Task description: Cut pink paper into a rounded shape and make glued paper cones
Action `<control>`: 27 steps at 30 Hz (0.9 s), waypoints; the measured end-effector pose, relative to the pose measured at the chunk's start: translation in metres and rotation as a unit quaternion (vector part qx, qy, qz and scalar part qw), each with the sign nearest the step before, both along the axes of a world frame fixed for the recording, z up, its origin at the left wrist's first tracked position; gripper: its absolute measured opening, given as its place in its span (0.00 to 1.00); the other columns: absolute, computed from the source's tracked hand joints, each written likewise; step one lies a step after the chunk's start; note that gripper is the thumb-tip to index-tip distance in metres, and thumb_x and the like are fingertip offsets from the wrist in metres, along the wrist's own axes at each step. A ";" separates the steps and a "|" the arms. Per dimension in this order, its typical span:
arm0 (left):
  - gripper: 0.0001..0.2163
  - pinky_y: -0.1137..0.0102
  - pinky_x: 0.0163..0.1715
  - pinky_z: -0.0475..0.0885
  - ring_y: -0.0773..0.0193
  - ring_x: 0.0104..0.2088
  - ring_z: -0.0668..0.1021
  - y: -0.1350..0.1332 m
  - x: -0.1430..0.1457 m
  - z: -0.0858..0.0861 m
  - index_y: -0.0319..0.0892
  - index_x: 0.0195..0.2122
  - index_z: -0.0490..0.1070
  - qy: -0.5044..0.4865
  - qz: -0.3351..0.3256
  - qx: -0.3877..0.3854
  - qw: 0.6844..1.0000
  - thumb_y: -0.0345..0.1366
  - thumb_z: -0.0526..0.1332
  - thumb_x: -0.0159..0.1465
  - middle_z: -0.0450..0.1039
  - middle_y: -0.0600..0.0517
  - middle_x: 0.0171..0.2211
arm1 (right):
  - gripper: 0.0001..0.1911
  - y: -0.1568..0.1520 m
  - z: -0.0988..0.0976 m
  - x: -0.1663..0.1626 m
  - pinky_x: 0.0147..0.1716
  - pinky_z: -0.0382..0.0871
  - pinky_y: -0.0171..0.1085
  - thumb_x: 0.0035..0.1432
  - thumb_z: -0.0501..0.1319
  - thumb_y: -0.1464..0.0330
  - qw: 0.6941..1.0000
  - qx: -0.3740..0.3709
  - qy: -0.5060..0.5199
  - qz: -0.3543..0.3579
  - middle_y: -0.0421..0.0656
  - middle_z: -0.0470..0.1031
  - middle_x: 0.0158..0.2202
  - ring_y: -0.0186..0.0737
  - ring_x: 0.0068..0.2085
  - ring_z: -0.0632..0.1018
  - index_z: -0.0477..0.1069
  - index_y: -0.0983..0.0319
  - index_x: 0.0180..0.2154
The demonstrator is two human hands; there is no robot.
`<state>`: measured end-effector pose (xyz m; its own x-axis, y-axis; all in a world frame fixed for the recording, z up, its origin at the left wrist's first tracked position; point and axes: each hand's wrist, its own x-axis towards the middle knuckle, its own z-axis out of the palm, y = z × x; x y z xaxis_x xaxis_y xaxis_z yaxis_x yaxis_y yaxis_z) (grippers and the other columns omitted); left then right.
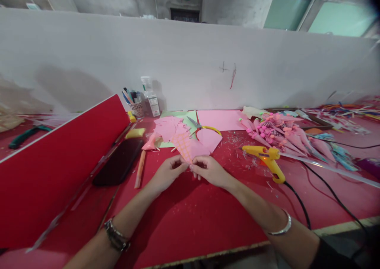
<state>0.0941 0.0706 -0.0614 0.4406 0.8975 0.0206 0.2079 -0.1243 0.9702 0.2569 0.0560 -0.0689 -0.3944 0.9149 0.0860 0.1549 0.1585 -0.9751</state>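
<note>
Between my hands is a pink paper piece [183,145] with an orange criss-cross grid, narrowing to a point toward me. My left hand [170,169] pinches it near that tip from the left. On the other side, the thumb and fingers of my right hand [208,167] pinch the same tip. Just beyond lie cut pink paper pieces [169,127] on a pale green sheet [190,116]. Yellow-handled scissors [204,127] rest behind the held paper, beside a plain pink paper piece [211,137].
A yellow glue gun [267,158] with a clear stick and black cord lies at right, before a heap of pink paper cones [282,132]. At left are a dark phone-like slab [118,162], a wooden stick [140,169] and a standing red board [59,174]. A bottle [151,99] stands behind.
</note>
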 end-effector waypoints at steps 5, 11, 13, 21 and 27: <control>0.10 0.76 0.22 0.57 0.72 0.21 0.62 0.000 -0.001 0.002 0.40 0.23 0.65 0.005 0.012 0.014 1.000 0.41 0.57 0.55 0.63 0.58 0.20 | 0.09 0.000 0.000 0.000 0.21 0.60 0.28 0.55 0.52 0.72 1.000 -0.008 -0.007 0.013 0.36 0.65 0.19 0.27 0.20 0.66 0.62 0.63 0.23; 0.10 0.76 0.21 0.58 0.72 0.20 0.63 0.002 -0.002 0.001 0.41 0.23 0.65 0.014 0.010 0.013 1.000 0.41 0.57 0.54 0.64 0.58 0.20 | 0.08 -0.001 -0.001 -0.001 0.22 0.61 0.28 0.54 0.52 0.73 0.999 -0.010 -0.015 0.030 0.36 0.65 0.19 0.27 0.20 0.66 0.62 0.63 0.23; 0.09 0.76 0.20 0.59 0.71 0.20 0.64 0.003 -0.002 0.000 0.41 0.26 0.67 0.021 0.008 0.010 1.000 0.42 0.57 0.54 0.66 0.57 0.21 | 0.07 -0.002 -0.002 -0.001 0.22 0.61 0.29 0.54 0.53 0.73 0.999 -0.010 -0.014 0.039 0.36 0.65 0.20 0.27 0.21 0.66 0.63 0.64 0.24; 0.13 0.75 0.19 0.57 0.71 0.18 0.62 0.001 -0.001 0.002 0.40 0.19 0.63 0.060 0.079 0.025 0.995 0.44 0.58 0.52 0.61 0.59 0.15 | 0.07 -0.006 -0.001 -0.001 0.17 0.57 0.28 0.54 0.54 0.69 0.997 -0.025 -0.039 0.065 0.36 0.65 0.19 0.27 0.18 0.64 0.64 0.64 0.26; 0.13 0.75 0.17 0.54 0.72 0.16 0.59 0.002 -0.001 0.002 0.41 0.16 0.60 0.065 0.116 0.021 0.991 0.43 0.61 0.48 0.57 0.61 0.14 | 0.07 -0.004 -0.002 0.000 0.17 0.57 0.27 0.55 0.52 0.71 0.998 -0.014 -0.040 0.056 0.36 0.65 0.20 0.25 0.18 0.64 0.65 0.64 0.27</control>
